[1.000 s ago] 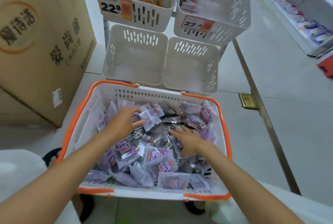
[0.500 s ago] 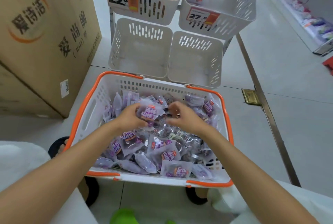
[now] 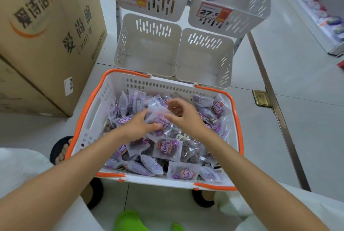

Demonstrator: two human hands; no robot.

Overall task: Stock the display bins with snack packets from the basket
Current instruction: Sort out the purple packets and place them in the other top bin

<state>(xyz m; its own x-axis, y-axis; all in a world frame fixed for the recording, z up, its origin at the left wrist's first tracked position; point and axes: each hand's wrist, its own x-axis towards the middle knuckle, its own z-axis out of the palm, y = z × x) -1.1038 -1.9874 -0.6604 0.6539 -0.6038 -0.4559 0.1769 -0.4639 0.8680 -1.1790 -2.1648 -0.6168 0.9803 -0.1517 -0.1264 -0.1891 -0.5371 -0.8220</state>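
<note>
Where packets fill basket (bins bare)

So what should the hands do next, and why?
Probably lift the gathered snack packets up and forward, then drop them into the lower left bin. The left hand and right hand are closed around a bunch of them above the basket, and that bin, just past the basket's far rim, looks empty.
</note>
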